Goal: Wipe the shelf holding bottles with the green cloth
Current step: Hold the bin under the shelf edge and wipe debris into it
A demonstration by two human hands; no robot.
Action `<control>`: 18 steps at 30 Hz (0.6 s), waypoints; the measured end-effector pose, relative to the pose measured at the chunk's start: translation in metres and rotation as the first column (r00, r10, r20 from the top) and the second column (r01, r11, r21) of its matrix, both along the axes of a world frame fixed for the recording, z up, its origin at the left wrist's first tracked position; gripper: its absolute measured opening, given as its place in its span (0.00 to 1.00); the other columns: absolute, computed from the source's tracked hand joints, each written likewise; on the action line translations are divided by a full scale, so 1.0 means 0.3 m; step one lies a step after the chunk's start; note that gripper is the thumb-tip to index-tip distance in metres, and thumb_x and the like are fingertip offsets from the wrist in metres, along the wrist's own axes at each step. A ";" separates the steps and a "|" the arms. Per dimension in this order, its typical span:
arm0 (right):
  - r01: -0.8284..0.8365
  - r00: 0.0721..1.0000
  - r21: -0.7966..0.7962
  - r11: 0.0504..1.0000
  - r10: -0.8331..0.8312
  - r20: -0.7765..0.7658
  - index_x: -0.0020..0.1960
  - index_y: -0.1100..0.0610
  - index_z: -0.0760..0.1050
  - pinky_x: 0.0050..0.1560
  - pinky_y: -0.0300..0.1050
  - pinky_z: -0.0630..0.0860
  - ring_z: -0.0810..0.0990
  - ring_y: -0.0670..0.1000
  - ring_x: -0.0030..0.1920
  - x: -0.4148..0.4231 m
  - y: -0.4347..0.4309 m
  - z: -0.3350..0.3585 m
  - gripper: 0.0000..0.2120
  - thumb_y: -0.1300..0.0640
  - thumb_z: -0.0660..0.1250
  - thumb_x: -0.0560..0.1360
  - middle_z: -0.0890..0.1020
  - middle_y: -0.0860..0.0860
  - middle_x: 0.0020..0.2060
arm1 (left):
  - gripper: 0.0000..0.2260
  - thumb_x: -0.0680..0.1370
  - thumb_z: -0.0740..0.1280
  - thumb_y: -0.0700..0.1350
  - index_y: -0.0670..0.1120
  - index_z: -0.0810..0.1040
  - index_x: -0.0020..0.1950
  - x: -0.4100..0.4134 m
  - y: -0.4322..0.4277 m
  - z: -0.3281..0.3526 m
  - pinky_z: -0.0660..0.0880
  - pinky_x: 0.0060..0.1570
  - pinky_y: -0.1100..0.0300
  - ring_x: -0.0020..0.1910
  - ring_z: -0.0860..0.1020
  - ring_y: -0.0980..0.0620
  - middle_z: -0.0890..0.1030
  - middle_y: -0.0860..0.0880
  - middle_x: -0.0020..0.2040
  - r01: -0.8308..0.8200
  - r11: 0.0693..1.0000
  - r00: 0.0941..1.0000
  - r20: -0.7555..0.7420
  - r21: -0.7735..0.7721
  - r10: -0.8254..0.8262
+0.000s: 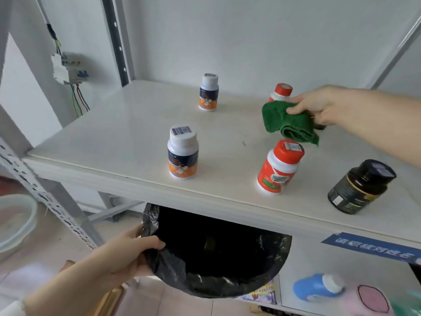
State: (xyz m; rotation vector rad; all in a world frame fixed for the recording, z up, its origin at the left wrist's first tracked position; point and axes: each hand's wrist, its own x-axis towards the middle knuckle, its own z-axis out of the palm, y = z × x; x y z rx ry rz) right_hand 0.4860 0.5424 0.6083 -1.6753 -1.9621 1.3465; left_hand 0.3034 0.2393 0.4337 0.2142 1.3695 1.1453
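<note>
Left hand (127,254) nearest, low and on the near side: fingers curled over rim of black bag (173,270), held just under shelf front. Probably set as a debris catcher.

Cloth (289,123): green, bunched, pinched between thumb and fingers of right hand (319,106), over right-rear part of shelf (114,133). Hanging from the grip, apparently lifted off the surface; contact not confirmable.

Around the grip:
- rear red bottle (281,91) just behind cloth, partly hidden by it
- front red bottle (279,166) just camera-side of grip, cloth's lower edge close above its cap
- black bottle (362,187) camera-side and right of grip, near shelf front
- rear white bottle (209,92) and front white bottle (183,151) well left of grip
- small dark mark (244,143) on surface, left of and camera-side of cloth

Progress, as judgement only: early to mid. No streaks, no wiped/unwiped boundary visible, so finished area not determinable. All five bottles standing on shelf, patches beneath them presumably unwiped. Left to do: passes over open left half, around or under each bottle, the mark, then front edge toward bag.

Further out: breaker box (68,68) with loose wires on wall, far left of grip. Blue bottle (319,287) lying one level down, below grip.
</note>
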 end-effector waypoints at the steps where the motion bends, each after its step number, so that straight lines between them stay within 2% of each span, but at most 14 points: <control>1: -0.033 0.999 0.009 0.999 0.033 0.038 0.69 0.54 0.66 0.65 0.46 0.67 0.70 0.54 0.67 -0.001 0.001 -0.028 0.21 0.67 0.56 0.78 0.71 0.55 0.67 | 0.15 0.73 0.61 0.26 0.37 0.74 0.57 0.003 0.009 0.003 0.81 0.33 0.49 0.35 0.83 0.42 0.82 0.35 0.48 -0.002 1.000 1.000 -0.003 -0.002 0.002; 3: -0.112 0.986 0.029 0.993 0.108 0.126 0.71 0.56 0.63 0.69 0.47 0.63 0.64 0.53 0.71 0.000 0.009 -0.064 0.24 0.68 0.59 0.77 0.66 0.54 0.71 | 0.15 0.73 0.61 0.26 0.37 0.74 0.57 0.002 0.026 0.013 0.81 0.31 0.50 0.35 0.83 0.42 0.82 0.35 0.48 0.001 1.000 1.000 -0.010 0.002 -0.001; 7: -0.287 0.917 0.040 0.957 0.262 0.302 0.73 0.54 0.57 0.73 0.50 0.57 0.56 0.54 0.74 -0.009 0.015 -0.127 0.30 0.62 0.65 0.75 0.56 0.53 0.75 | 0.16 0.72 0.62 0.27 0.39 0.75 0.57 -0.006 0.039 0.025 0.81 0.32 0.50 0.36 0.83 0.41 0.82 0.33 0.51 0.050 0.999 0.998 -0.039 0.010 -0.050; 11: -0.461 0.813 0.169 0.871 0.338 0.474 0.75 0.51 0.53 0.74 0.50 0.52 0.53 0.55 0.75 -0.051 0.039 -0.172 0.31 0.58 0.64 0.76 0.53 0.53 0.76 | 0.22 0.64 0.68 0.29 0.41 0.75 0.57 -0.007 0.041 0.024 0.81 0.34 0.48 0.38 0.83 0.41 0.83 0.35 0.49 0.108 0.994 0.993 -0.041 0.029 -0.107; 14: -0.570 0.753 0.228 0.789 0.391 0.529 0.74 0.47 0.52 0.73 0.47 0.56 0.58 0.55 0.73 -0.111 0.043 -0.179 0.32 0.56 0.64 0.76 0.57 0.52 0.75 | 0.24 0.61 0.68 0.31 0.41 0.76 0.56 -0.011 0.053 0.023 0.81 0.37 0.45 0.42 0.82 0.39 0.82 0.35 0.51 0.122 0.992 0.992 -0.018 0.044 -0.122; 18: -0.691 0.687 0.217 0.690 0.533 0.494 0.71 0.44 0.61 0.70 0.42 0.62 0.66 0.51 0.70 -0.162 -0.004 -0.169 0.30 0.58 0.67 0.74 0.64 0.48 0.72 | 0.24 0.59 0.67 0.32 0.41 0.76 0.55 -0.013 0.068 0.019 0.81 0.38 0.45 0.40 0.82 0.39 0.83 0.35 0.47 0.123 0.992 0.992 -0.015 0.042 -0.122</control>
